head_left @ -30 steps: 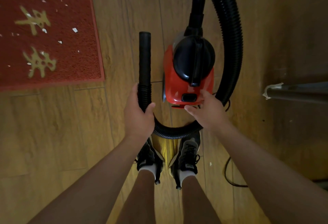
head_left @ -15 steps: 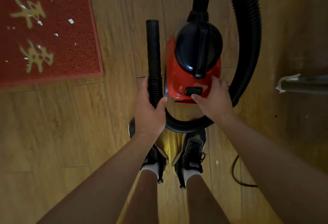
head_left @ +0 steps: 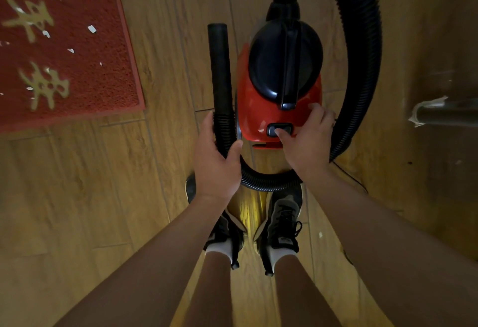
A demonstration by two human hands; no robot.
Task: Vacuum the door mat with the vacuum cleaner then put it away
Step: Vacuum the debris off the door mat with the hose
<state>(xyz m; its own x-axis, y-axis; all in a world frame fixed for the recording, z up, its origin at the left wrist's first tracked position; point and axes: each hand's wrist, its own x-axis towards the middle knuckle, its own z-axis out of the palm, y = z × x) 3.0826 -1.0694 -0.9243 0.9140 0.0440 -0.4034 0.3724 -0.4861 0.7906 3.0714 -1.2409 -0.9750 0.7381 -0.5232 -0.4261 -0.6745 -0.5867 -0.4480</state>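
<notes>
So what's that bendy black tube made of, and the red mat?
The bendy black tube looks like ribbed flexible plastic: fine rings run along it and it curves in a loop. Its straight end looks like smooth, matte hard plastic. The red mat looks like coarse looped fibre, maybe vinyl, with a rough, grainy surface and a flat border.

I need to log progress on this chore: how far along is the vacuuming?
Nothing looks done: white scraps still litter the red door mat. In hand: the left hand holds the hose nozzle in its grip, while the right hand thumbs the switch on the red vacuum cleaner. Left: vacuuming the mat, then storing the machine.
</notes>
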